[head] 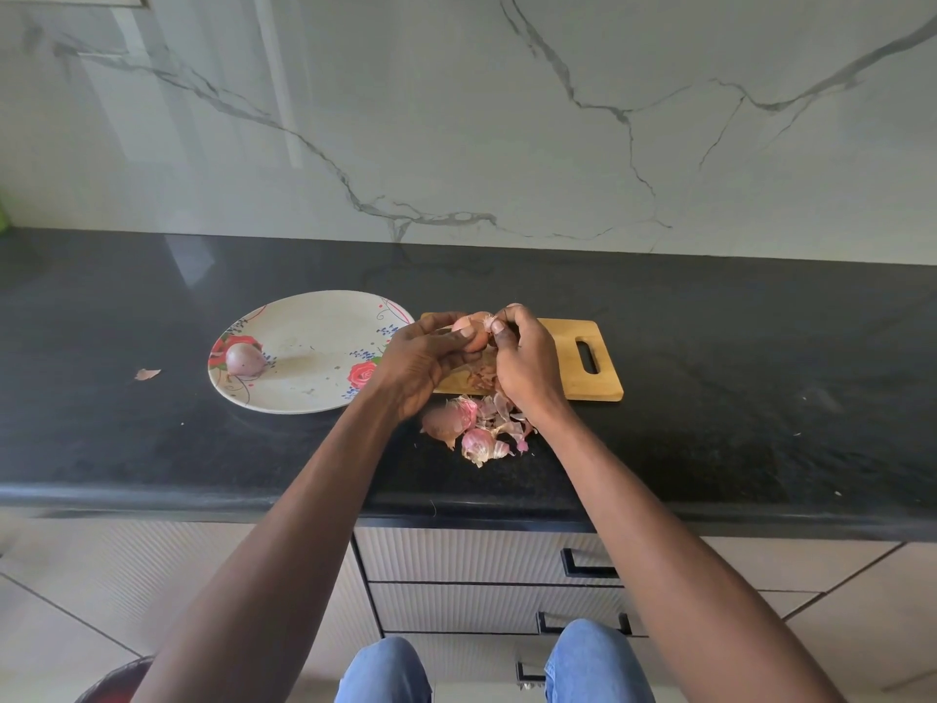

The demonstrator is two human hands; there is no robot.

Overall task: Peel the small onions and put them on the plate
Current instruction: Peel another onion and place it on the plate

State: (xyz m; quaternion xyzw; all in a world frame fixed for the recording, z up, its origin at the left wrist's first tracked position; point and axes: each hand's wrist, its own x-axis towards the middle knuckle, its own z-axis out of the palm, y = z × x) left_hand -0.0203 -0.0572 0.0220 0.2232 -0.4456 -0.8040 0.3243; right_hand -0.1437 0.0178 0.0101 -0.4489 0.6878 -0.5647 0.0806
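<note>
Both hands are working close together above the left end of a wooden cutting board (563,357), which is lying on a black countertop (735,378). The left hand (421,362) is curling its fingers and thumb around a small onion (469,329), holding it from the nine o'clock side, while the right hand (525,360) is pinching a flap of papery skin (488,321) at the onion's three o'clock side, so the two hands are nearly touching around it. At about nine o'clock from the hands a floral plate (314,317) is sitting on the countertop just beside the board, and one peeled onion (244,358) is resting on its left part. At six o'clock from the hands, in front of the board's near edge, a heap of pink and brown onion peels (474,431) is lying on the countertop. A single loose scrap of peel (147,373) is lying at nine o'clock from the plate, well apart from the heap.
</note>
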